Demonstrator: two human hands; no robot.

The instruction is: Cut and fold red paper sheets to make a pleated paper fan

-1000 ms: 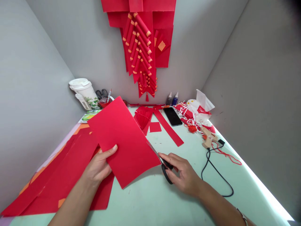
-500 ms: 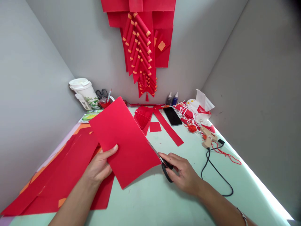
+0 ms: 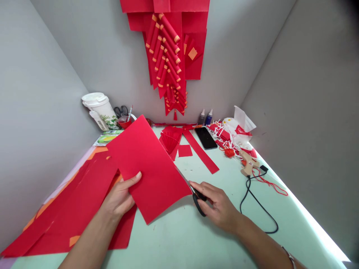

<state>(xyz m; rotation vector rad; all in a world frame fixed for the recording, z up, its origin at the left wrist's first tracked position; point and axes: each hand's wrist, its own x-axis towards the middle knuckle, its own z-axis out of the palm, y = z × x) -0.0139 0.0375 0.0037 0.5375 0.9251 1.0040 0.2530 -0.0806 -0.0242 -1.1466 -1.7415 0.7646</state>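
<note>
My left hand [image 3: 122, 193] grips a large sheet of red paper [image 3: 151, 168] by its left edge, thumb on top and fingers underneath. The sheet is tilted above the table. In my right hand [image 3: 214, 203] is a pair of black-handled scissors [image 3: 199, 209], fingers through the loops. Their blades lie along the sheet's right edge near its lower right corner, partly hidden by the paper. Beyond the sheet lie a folded red paper fan [image 3: 171, 139], a small red square [image 3: 185, 151] and a long red strip [image 3: 200, 151].
More red and orange sheets [image 3: 75, 198] cover the table's left side. A phone [image 3: 206, 138], white shreds, a glue gun [image 3: 248, 164] with its black cord, and two small bottles [image 3: 208, 117] stand or lie right. A white cup [image 3: 98, 108] is back left. Red paper firecrackers [image 3: 165, 52] hang on the wall.
Almost nothing differs. Both hands, the red sheet and the scissors stay in nearly the same place, with only a very slight shift of the sheet.
</note>
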